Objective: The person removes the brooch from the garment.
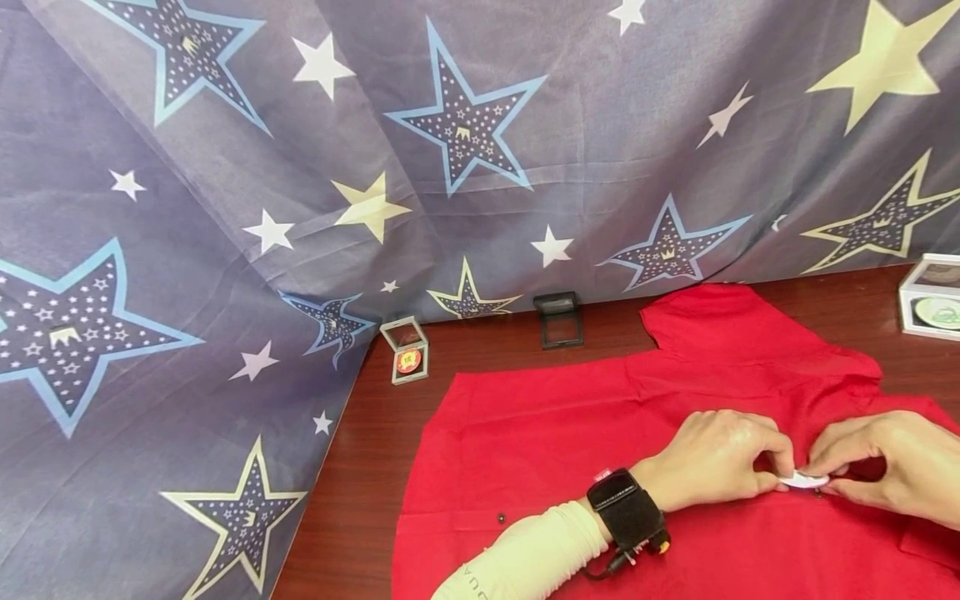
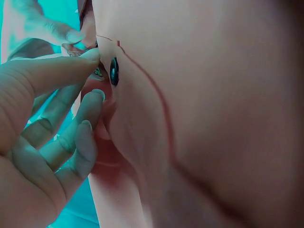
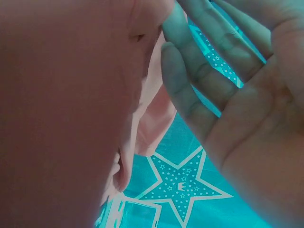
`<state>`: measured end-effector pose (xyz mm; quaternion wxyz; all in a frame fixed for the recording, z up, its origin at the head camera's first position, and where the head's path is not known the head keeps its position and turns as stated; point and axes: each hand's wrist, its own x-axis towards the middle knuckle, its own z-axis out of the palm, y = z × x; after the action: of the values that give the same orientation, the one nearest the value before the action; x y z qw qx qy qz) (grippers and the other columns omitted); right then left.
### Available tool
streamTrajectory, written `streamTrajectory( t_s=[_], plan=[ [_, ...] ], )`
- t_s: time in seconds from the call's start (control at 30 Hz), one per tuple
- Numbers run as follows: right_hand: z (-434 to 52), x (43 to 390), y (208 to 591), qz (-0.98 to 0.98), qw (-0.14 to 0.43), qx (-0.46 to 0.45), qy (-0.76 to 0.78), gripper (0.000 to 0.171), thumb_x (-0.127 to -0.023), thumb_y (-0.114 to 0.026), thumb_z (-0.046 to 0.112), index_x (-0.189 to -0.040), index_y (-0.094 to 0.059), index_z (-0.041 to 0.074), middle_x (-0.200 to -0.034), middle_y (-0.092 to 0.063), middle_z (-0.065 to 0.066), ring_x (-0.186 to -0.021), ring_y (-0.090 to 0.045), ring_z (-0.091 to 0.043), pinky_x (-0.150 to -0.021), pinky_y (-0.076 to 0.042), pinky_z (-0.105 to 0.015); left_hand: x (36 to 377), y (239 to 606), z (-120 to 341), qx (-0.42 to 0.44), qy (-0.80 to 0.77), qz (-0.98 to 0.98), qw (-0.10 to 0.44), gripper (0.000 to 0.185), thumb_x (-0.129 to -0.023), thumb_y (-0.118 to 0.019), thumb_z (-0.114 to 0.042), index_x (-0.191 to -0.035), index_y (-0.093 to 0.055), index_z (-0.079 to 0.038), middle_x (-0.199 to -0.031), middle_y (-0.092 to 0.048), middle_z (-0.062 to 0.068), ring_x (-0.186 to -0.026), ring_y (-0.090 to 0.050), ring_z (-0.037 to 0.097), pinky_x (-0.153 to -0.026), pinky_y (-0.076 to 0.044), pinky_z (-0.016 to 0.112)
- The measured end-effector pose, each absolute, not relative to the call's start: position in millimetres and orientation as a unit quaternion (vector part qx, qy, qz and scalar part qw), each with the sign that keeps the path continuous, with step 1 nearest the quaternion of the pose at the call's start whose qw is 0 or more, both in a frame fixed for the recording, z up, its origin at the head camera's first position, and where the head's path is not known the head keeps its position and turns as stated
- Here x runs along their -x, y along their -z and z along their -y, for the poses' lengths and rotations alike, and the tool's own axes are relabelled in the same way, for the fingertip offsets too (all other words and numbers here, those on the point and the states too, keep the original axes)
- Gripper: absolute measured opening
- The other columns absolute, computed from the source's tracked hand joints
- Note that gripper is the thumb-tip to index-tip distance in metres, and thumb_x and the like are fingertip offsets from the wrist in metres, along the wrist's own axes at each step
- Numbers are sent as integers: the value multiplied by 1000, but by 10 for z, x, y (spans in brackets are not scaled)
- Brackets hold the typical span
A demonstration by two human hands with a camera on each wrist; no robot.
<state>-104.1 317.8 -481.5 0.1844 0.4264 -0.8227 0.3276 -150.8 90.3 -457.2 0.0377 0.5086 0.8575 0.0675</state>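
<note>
A red shirt (image 1: 555, 433) lies spread over the brown table, with a small dark button (image 1: 502, 518) on its lower left part. Over the shirt's right part, both hands meet at a small flat white oval piece (image 1: 804, 479), whose exact kind is hard to make out. My left hand (image 1: 716, 458) pinches its left end between thumb and forefinger. From the other side, my right hand (image 1: 900, 458) pinches the right end. In the left wrist view a dark button (image 2: 114, 71) sits on the cloth beside the left fingertips. The right wrist view shows right-hand fingers (image 3: 190, 71) against the shirt fabric.
At the table's back stand a small open case with a red and yellow disc (image 1: 408, 360), an open black case (image 1: 559, 320), and at far right a white box (image 1: 932, 298) with a greenish disc. A star-patterned curtain (image 1: 360, 125) hangs behind and left.
</note>
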Motion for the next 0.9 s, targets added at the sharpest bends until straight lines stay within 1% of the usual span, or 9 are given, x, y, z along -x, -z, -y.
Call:
streamTrajectory(
  t_s=[0.13,0.33,0.47,0.73,0.9],
  plan=[
    [-3176,1039,4795,826,193,-422,-320,28,-95,-58,55,-90,-78,37,-87,-68,24,-86,-56,18,-69,-43,-7,1502,4571,-900,-503,-65,-861,39,13,-85,-83,-46,-90,-71,-43,-91,-56,-31,-74,-46,-12,-57,-36,10],
    [-3173,1057,4794,818,203,-425,-329,24,-94,-62,56,-87,-77,38,-86,-68,25,-84,-56,17,-68,-43,-7,1505,4572,-887,-503,-66,-861,35,14,-85,-83,-47,-90,-71,-43,-93,-56,-31,-74,-46,-12,-56,-36,10],
    [-3180,1057,4798,818,200,-419,-339,23,-92,-64,56,-86,-76,38,-85,-68,25,-84,-57,17,-68,-43,-7,1517,4577,-876,-498,-71,-863,41,14,-85,-83,-47,-91,-71,-43,-94,-57,-32,-75,-45,-13,-56,-36,10],
    [-3197,1045,4785,826,195,-407,-337,27,-94,-58,57,-85,-76,39,-86,-68,28,-83,-57,19,-66,-42,-6,1526,4585,-876,-494,-71,-865,48,15,-84,-83,-48,-93,-72,-43,-92,-57,-33,-76,-45,-15,-56,-36,10],
    [-3209,1051,4796,832,201,-409,-317,31,-96,-55,58,-88,-77,39,-87,-68,27,-84,-56,20,-67,-42,-7,1532,4591,-879,-497,-70,-864,47,13,-86,-82,-47,-94,-72,-44,-93,-57,-33,-77,-45,-15,-57,-36,10]
  ],
)
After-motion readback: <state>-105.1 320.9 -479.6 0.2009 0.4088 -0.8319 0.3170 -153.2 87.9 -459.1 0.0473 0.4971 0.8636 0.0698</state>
